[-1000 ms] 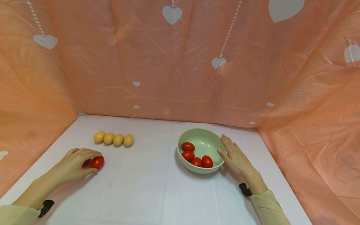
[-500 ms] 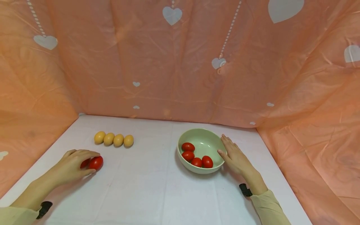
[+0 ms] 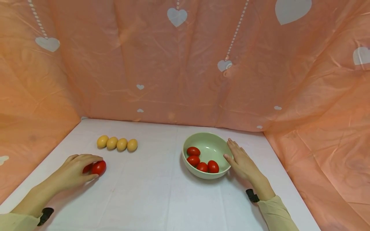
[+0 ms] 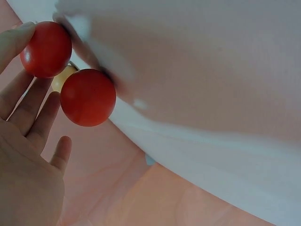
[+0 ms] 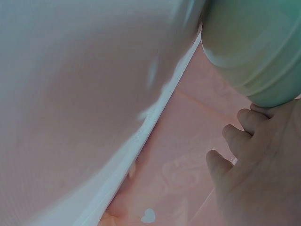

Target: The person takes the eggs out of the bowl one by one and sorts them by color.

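My left hand [image 3: 71,171] pinches a glossy red egg-shaped object [image 3: 99,168] between thumb and fingers, low over the table's left side. A second red egg-shaped object [image 4: 88,97] sits close beside it near the palm; in the head view the hand partly covers it. On the right, a pale green bowl [image 3: 205,175] holds several red egg-shaped objects [image 3: 213,166], gathered toward its left and front. The fingers of my right hand [image 3: 245,163] lie extended against the bowl's right outer side. The right wrist view shows them touching the bowl wall [image 5: 258,52].
Several yellow egg-shaped objects [image 3: 122,144] stand in a row behind my left hand. White cloth [image 3: 138,192] covers the table. An orange curtain with pale hearts [image 3: 173,80] encloses the back and sides.
Over the first half second my left hand shifted slightly left with the red egg-shaped object, then stayed still. My right hand and the bowl have not moved.
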Available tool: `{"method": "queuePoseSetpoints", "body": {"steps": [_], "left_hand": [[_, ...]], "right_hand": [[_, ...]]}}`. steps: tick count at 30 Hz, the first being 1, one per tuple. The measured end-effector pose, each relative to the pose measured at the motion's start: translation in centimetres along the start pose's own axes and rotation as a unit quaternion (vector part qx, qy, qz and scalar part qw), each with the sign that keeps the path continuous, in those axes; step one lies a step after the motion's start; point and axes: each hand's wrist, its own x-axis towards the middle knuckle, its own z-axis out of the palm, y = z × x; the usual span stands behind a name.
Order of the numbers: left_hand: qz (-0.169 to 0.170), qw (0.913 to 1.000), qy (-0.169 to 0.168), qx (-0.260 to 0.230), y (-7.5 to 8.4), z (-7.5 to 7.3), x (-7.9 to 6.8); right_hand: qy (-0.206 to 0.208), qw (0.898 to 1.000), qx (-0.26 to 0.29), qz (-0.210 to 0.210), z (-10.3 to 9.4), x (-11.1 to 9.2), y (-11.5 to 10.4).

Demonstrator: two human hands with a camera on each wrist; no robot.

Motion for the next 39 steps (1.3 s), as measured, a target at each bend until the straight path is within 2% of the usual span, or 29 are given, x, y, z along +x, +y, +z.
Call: {"method": "queuePoseSetpoints", "body": {"steps": [6,9,14,18,23,27,30,33,39], "left_hand": [[0.011,0.9998,0.012,0.005,0.4,0.2,0.1],[0.026,0.9992,0.030,0.005,0.8,0.4,0.4],[0.067,0.9948,0.077,0.003,1.9,1.0,1.5],[0.082,0.9920,0.095,-0.019,3.1,1.6,2.7],[0.071,0.9912,0.090,-0.067,4.9,1.9,4.3],[0.044,0.9913,0.064,-0.106,6.4,2.0,5.8],[0.035,0.9905,0.045,-0.125,7.2,2.2,7.0],[0.050,0.9887,0.044,-0.134,8.0,2.6,8.3],[0.104,0.9829,0.074,-0.132,9.8,3.5,10.7]], "right_hand": [[-0.002,1.000,0.002,0.003,0.1,0.0,0.1],[-0.003,1.000,0.001,0.005,0.1,-0.1,0.2],[-0.001,1.000,0.000,0.004,0.1,-0.1,0.2],[-0.001,1.000,0.004,0.004,0.0,-0.1,0.2],[0.001,1.000,0.004,0.003,0.2,-0.2,0.2],[0.002,1.000,0.003,0.003,0.3,-0.1,0.3],[0.001,1.000,0.003,0.003,0.3,-0.1,0.3],[0.000,1.000,0.003,0.004,0.3,-0.1,0.4],[0.001,1.000,0.002,0.002,0.3,0.0,0.4]]}}
